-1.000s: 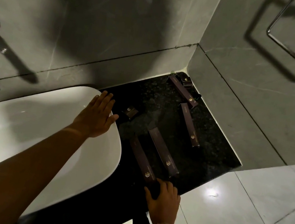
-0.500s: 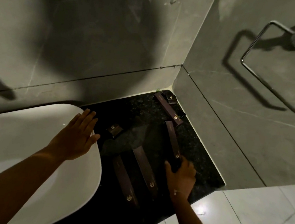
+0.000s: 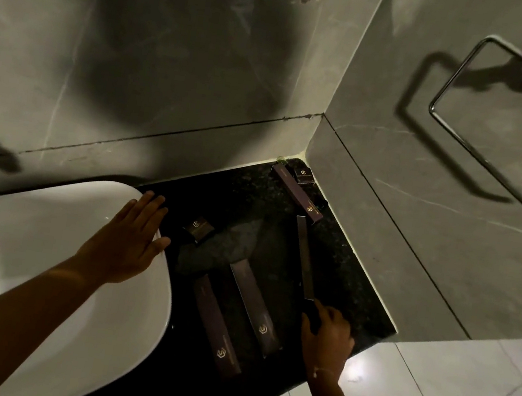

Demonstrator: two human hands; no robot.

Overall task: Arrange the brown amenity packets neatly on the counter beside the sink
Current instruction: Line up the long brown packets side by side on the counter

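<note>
left hand lies flat, fingers spread and grasping nothing, palm on the right rim of the white sink. right hand is down at the front right of the black granite surface, fingers curled around the near end of a long slim brown packet; that packet runs away from the hand toward the back right corner. whether its far end touches the surface, can't tell.

other brown packets on the surface:
- two long boxes side by side near the front edge, roughly parallel, gold logos at the near ends: left one, right one. small gap between them.
- one long box angled along the right edge, far end near the back right corner.
- small square box tucked in the back right corner, just beside that long box.
- small square box just right of the sink rim, near the left hand's fingertips.

chrome towel ring on the right wall.
</note>
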